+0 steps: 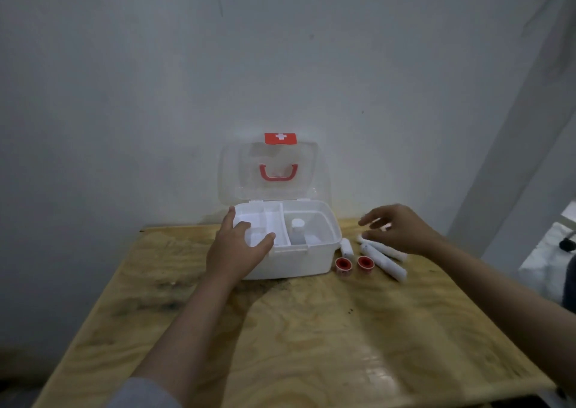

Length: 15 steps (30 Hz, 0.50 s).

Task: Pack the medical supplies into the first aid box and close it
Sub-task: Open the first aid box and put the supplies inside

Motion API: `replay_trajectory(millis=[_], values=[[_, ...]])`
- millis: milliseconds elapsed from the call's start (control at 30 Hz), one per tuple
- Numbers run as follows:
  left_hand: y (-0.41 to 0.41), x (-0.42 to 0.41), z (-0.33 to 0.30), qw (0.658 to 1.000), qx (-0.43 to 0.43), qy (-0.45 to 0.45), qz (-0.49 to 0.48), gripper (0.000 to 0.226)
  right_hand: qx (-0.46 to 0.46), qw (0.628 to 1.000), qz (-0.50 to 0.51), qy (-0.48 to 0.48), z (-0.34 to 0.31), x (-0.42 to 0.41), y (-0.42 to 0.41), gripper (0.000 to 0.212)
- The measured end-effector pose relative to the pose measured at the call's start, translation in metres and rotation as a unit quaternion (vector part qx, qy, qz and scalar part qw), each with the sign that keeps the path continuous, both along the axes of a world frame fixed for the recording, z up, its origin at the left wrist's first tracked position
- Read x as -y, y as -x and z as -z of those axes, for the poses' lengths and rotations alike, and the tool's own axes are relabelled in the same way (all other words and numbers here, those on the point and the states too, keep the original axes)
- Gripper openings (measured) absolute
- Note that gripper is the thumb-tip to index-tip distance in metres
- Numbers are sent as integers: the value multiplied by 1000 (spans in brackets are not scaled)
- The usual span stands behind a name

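Scuffed plywood table [311, 329] holding the open first aid box [290, 261], two red-cored tape rolls [343, 264] and some white bandage rolls [385, 261] beside it.

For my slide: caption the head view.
Left hand steadies open first aid box; right hand reaches for bandage rolls.

Open first aid box [290, 251] on a wooden table [311, 329]
The left hand [237, 248] is resting on its near left rim; the right hand [399, 230] is hovering, fingers spread, over bandage rolls [385, 259].

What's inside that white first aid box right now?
In the first aid box, the right compartment holds a small white capped bottle. A white tray fills the left side and looks empty, though the left hand covers part of it. Anything beneath the tray is hidden.
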State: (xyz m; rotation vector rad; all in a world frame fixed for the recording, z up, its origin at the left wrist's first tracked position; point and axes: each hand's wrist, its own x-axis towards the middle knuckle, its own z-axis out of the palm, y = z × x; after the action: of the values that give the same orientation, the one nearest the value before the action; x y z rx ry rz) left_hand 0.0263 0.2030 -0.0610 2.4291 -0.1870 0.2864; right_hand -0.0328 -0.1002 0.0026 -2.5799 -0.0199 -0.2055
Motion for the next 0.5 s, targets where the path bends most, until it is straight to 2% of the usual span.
replay_trajectory(millis=[133, 333, 500], values=[[0, 1, 0, 1000, 1, 4, -4, 70, -67, 994, 42, 76, 36, 50, 25, 31], [1, 2, -1, 1000, 3, 7, -14, 68, -77, 996, 36, 37, 78, 77, 31, 52], [2, 4, -3, 1000, 3, 7, -21, 67, -6, 999, 52, 2, 101, 76, 26, 35]])
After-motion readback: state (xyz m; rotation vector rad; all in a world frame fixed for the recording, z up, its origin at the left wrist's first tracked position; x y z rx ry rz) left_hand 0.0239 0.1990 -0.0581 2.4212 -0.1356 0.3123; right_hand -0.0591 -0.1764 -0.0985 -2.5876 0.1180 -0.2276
